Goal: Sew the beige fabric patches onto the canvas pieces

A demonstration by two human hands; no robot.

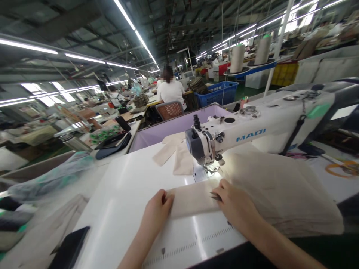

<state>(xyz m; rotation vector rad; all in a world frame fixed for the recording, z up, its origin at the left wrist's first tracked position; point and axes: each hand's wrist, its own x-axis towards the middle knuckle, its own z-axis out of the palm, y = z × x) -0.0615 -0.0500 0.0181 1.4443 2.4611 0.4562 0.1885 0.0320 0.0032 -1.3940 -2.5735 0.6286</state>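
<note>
Cloth strip (193, 200): beige, lying flat near the front edge of the worktop (126, 194), just short of the needle of the sewing machine (252, 129); by the look of it, not yet fed under the foot, so stitching of this piece seems still to come. Left hand (157, 209): fingers curled, pinching the strip's left end. Right hand (234, 203): laid flat on the strip's right end, with small snips (215, 197) tucked under the fingers. Cloth stack (280, 186): right of the strip. Two cut pieces (176, 155): behind the needle. Dark phone (70, 248): front left corner.
</note>
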